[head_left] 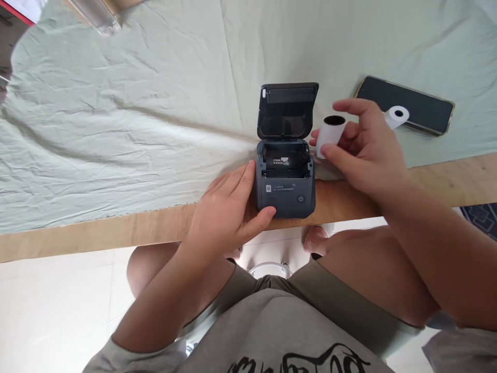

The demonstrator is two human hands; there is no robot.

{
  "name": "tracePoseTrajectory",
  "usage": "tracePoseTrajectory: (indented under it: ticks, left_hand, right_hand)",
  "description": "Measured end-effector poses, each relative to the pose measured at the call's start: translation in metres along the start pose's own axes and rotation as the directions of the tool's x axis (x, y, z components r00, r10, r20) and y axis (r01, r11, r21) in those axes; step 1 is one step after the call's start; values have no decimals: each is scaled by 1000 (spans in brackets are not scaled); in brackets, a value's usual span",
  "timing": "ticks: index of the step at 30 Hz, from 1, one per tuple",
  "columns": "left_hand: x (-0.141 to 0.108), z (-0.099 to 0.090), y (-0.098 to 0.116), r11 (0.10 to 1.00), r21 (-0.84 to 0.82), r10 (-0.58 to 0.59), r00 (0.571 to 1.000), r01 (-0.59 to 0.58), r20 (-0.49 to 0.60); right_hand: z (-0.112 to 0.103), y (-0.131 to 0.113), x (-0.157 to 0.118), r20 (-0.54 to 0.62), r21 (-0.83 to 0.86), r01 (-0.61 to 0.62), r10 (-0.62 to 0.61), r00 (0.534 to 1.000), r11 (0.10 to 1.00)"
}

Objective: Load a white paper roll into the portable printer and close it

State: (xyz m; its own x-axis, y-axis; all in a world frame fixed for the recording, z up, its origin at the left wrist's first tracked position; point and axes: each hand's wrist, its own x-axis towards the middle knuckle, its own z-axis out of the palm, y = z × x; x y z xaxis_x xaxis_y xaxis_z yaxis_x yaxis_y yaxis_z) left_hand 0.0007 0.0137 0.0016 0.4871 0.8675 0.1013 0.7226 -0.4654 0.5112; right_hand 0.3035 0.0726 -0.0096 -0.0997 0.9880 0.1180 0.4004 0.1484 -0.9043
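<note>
A dark grey portable label printer [285,199] rests at the table's front edge, its lid [287,111] swung up and back. Its inner bay [286,158] is exposed, with a small pale label on the floor. My left hand [223,204] holds the printer's left front corner, fingers along the side and thumb at the front. To the right of the lid, my right hand [365,140] pinches a white paper roll [329,139] between thumb and fingers. The roll is held nearly upright, slightly tilted, and its top end shows a wide dark opening. It is apart from the printer.
A smartphone [411,106] lies behind my right hand. Another white paper roll [398,116] with a small dark core is by its front edge. Wrinkled pale green cloth [155,103] covers the table, leaving a wooden front edge [97,230]. A clear plastic object [99,15] is at the far left.
</note>
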Motion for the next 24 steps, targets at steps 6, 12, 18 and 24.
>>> tracePoseTrajectory:
  ticks: [6,12,18,24]
  left_hand:
    - [1,1,0,1000,-7,-8,1000,9,9]
    - [-1,2,-1,1000,-1,-11,1000,11,6]
    - [-2,1,-2,999,-19,36,999,-36,-15]
    - [-3,3,-2,998,-2,64,997,-64,-42]
  right_hand:
    - [-1,-6,0,86,259,-207,191,978,944]
    - [-2,-24,-10,-53,65,0,4,999,998]
    - [13,-56,-12,18,-271,489,-503,864,829]
    - [22,-53,7,167,-560,411,-388,907,720]
